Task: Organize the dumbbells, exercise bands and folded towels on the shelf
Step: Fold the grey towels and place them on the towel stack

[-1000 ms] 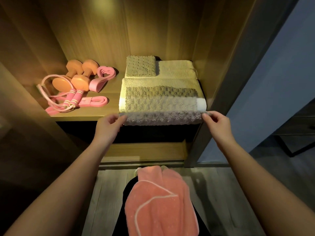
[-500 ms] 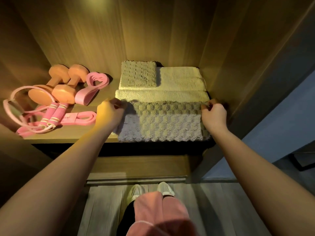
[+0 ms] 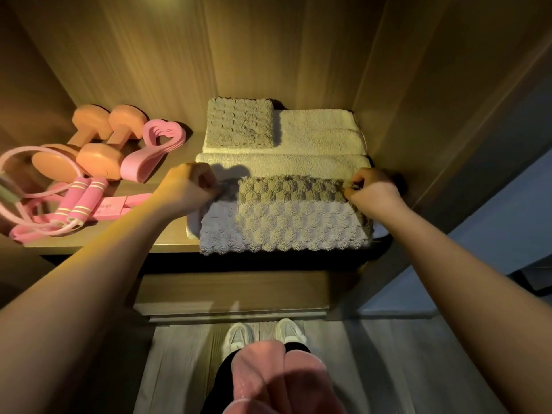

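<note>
Two hands work the grey checked towel (image 3: 286,222), which lies on the cream towels (image 3: 313,165) at the right of the shelf (image 3: 167,237), its near edge at the shelf front. Squaring it well likely means moving both far corners evenly, so the edge stays parallel with the stack and nothing bunches. The left hand (image 3: 191,186) and right hand (image 3: 370,189) each pinch a far corner with curled fingers. Dumbbells (image 3: 95,147) and pink bands (image 3: 149,156) sit left.

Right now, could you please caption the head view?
Left hand and right hand pinch a grey checked towel atop cream folded towels.
</note>
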